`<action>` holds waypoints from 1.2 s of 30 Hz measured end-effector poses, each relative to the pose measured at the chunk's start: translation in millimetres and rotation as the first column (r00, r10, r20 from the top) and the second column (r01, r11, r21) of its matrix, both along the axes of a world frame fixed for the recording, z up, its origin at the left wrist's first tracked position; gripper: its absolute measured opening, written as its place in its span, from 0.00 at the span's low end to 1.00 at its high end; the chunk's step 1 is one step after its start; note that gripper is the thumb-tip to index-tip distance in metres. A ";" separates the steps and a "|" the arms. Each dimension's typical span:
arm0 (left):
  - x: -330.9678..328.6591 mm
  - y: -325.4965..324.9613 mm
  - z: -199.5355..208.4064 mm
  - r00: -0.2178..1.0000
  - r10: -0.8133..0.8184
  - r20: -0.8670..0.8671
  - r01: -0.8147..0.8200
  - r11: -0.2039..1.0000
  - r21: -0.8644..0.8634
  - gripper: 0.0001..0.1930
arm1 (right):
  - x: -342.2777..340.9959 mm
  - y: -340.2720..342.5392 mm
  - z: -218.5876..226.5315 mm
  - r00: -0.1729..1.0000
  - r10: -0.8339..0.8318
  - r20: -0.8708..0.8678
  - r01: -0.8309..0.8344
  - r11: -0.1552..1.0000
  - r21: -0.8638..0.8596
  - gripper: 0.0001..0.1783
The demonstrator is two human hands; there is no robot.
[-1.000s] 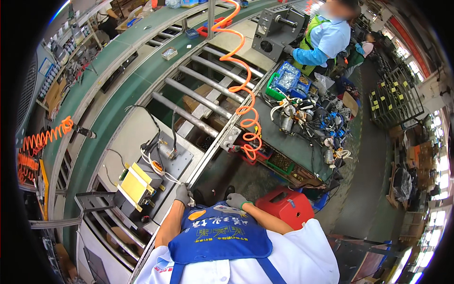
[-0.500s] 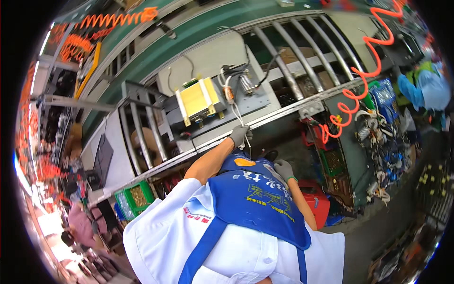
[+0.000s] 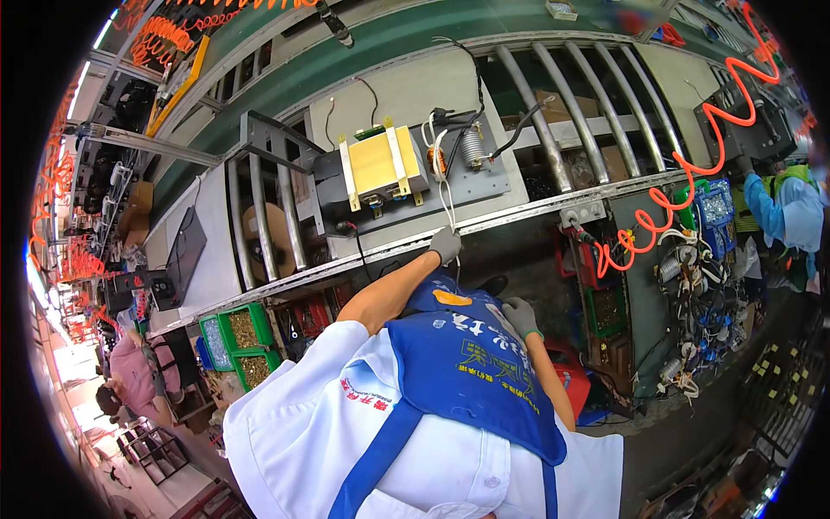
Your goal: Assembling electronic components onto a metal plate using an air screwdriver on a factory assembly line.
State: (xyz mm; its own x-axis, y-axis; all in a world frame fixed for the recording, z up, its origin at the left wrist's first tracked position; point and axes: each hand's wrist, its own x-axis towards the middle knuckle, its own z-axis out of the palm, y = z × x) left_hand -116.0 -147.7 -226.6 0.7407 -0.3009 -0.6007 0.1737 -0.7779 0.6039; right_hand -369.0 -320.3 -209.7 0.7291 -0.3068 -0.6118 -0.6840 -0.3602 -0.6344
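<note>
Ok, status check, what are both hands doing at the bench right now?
Left hand, gloved, pinching the white wires at the bench edge. Right hand, gloved, low against the blue apron, holding nothing visible. Yellow-taped transformer sits on the grey plate, unobstructed.

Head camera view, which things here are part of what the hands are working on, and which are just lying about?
In hand:
left hand, gloved, at the white wires
grey plate carrying the yellow transformer and copper coil
right hand, gloved, held low by the apron

Lying about:
green bins of small parts
orange coiled hose
red crate
</note>
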 end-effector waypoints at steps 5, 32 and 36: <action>-1.4 -9.5 -5.4 0.978 0.134 -0.162 -0.149 0.986 -0.079 0.13 | -0.9 -3.5 1.0 1.000 -0.016 0.015 0.016 1.000 -0.003 0.22; 8.6 0.2 -23.3 0.990 -0.093 -0.102 0.094 0.996 0.000 0.16 | 6.4 2.4 -3.1 0.999 -0.036 0.028 0.037 0.999 -0.034 0.19; 9.5 3.9 -23.5 0.986 -0.066 -0.150 0.061 0.998 -0.035 0.15 | 5.6 2.4 -6.9 1.000 -0.012 0.027 0.012 1.000 0.000 0.22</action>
